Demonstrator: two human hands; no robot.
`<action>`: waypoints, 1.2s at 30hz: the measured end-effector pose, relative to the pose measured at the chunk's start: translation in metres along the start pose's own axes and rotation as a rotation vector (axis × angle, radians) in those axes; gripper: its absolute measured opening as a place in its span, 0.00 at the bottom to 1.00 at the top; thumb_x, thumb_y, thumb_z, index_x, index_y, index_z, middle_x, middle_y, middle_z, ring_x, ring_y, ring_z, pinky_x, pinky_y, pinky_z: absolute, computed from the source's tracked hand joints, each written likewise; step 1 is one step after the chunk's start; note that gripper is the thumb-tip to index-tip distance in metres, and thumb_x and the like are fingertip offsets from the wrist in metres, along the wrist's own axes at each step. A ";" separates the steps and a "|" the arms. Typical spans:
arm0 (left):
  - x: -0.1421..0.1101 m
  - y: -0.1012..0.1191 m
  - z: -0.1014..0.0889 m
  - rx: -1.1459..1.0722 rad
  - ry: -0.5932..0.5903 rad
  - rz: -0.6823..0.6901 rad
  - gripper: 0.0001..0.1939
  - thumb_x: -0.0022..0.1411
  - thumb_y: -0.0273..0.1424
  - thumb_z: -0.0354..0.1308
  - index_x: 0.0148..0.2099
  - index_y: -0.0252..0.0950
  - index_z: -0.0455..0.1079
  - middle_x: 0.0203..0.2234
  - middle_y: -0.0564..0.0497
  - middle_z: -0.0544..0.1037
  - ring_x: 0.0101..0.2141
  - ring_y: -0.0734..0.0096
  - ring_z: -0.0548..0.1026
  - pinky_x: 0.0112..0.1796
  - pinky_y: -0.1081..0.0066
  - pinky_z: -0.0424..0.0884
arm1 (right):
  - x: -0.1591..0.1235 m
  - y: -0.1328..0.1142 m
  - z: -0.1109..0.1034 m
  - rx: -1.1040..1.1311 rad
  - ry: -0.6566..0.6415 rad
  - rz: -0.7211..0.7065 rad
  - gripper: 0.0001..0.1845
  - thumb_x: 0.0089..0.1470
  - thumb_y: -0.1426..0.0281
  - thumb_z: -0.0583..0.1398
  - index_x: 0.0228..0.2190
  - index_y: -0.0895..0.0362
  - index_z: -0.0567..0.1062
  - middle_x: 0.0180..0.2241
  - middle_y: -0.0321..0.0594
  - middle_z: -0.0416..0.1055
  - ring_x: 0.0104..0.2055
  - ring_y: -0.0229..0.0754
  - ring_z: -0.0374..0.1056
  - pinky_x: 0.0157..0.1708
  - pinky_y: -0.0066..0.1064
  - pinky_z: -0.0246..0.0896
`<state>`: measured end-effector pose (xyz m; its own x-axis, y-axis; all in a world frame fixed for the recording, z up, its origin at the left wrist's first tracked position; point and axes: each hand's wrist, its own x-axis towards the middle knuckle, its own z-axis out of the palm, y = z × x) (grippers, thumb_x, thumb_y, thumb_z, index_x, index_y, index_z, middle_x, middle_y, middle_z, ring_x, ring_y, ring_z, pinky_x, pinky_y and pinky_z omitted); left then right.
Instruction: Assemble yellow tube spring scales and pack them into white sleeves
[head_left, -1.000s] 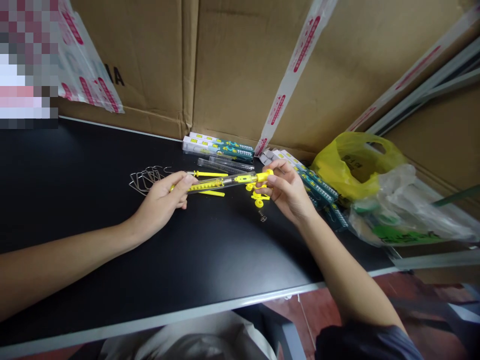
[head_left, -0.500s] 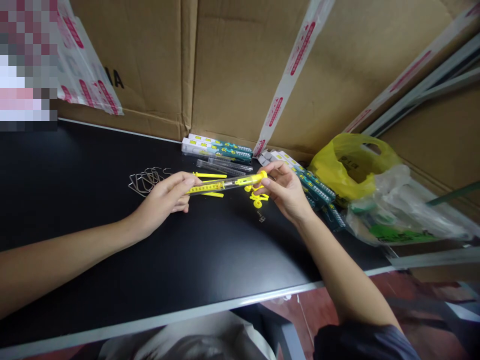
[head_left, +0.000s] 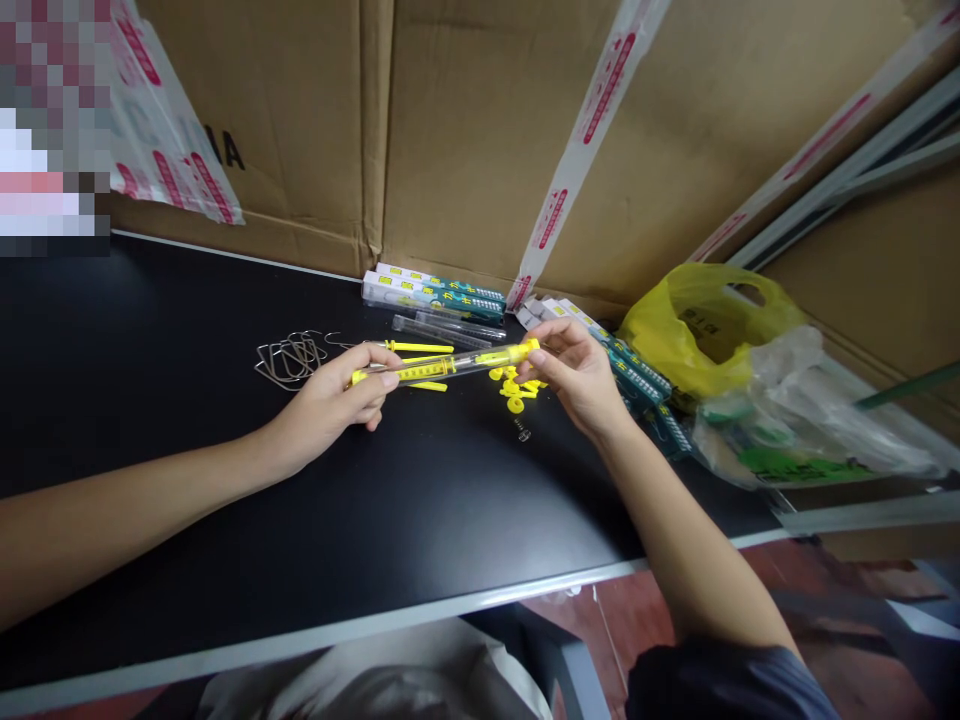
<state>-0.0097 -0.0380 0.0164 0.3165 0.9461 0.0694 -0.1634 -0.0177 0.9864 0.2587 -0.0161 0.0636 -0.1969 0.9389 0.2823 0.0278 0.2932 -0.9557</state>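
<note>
A clear-tubed spring scale (head_left: 466, 364) with yellow ends and a yellow graduated strip inside is held level above the table between my two hands. My left hand (head_left: 343, 388) pinches its left end between thumb and fingers. At the other end, the fingers of my right hand (head_left: 574, 375) are closed around the yellow cap. Below and behind the tube lie yellow rods (head_left: 424, 348), partly hidden by it. Small yellow plastic parts (head_left: 514, 390) are heaped near my right hand, with a small metal spring (head_left: 522, 430) just in front.
Bent wire hooks (head_left: 289, 360) lie left of my left hand. Clear empty tubes (head_left: 450, 328) and printed boxes (head_left: 435, 294) stand behind, with more boxes (head_left: 637, 375) at right. A yellow plastic bag (head_left: 675, 310) and a clear bag (head_left: 802, 420) lie right. Cardboard (head_left: 480, 140) walls the back.
The left fingers have shifted along the spring scale, so its yellow left end now shows. The tube has moved slightly to the right; both hands still hold it.
</note>
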 end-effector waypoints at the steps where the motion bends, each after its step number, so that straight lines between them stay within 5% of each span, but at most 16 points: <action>1: 0.000 -0.001 0.000 0.011 0.001 0.002 0.09 0.60 0.35 0.58 0.40 0.37 0.65 0.16 0.64 0.53 0.16 0.81 0.54 0.22 0.75 0.63 | 0.000 0.000 0.000 -0.016 0.002 0.000 0.15 0.46 0.63 0.70 0.33 0.54 0.73 0.30 0.33 0.71 0.27 0.33 0.70 0.29 0.27 0.73; 15: -0.001 -0.005 -0.006 0.254 -0.035 0.050 0.11 0.62 0.38 0.55 0.43 0.37 0.65 0.18 0.61 0.62 0.19 0.78 0.62 0.23 0.74 0.62 | -0.005 0.001 0.009 -0.206 -0.052 0.028 0.17 0.54 0.54 0.63 0.32 0.56 0.71 0.19 0.29 0.67 0.18 0.31 0.62 0.19 0.23 0.61; 26: 0.000 -0.002 -0.001 0.124 -0.045 -0.012 0.10 0.62 0.39 0.55 0.39 0.37 0.63 0.14 0.64 0.57 0.15 0.80 0.57 0.22 0.74 0.65 | -0.005 0.003 0.008 -0.168 -0.060 0.046 0.17 0.56 0.53 0.61 0.33 0.55 0.71 0.19 0.29 0.66 0.17 0.30 0.61 0.18 0.22 0.61; 31: 0.002 -0.002 -0.004 0.147 -0.028 -0.009 0.10 0.64 0.39 0.53 0.39 0.37 0.63 0.14 0.61 0.64 0.16 0.77 0.63 0.19 0.77 0.58 | -0.005 0.002 0.007 -0.066 -0.079 0.067 0.15 0.55 0.57 0.62 0.36 0.55 0.71 0.21 0.30 0.68 0.19 0.31 0.62 0.19 0.23 0.63; 36: 0.003 -0.003 -0.004 0.110 -0.026 -0.005 0.13 0.63 0.41 0.55 0.36 0.36 0.65 0.19 0.56 0.72 0.19 0.77 0.67 0.22 0.75 0.62 | -0.005 0.000 0.007 -0.033 -0.085 0.093 0.15 0.54 0.59 0.64 0.36 0.55 0.69 0.22 0.30 0.70 0.19 0.31 0.64 0.20 0.23 0.63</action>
<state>-0.0121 -0.0336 0.0133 0.3411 0.9377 0.0668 -0.0589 -0.0497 0.9970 0.2531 -0.0225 0.0617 -0.2745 0.9440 0.1831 0.0818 0.2126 -0.9737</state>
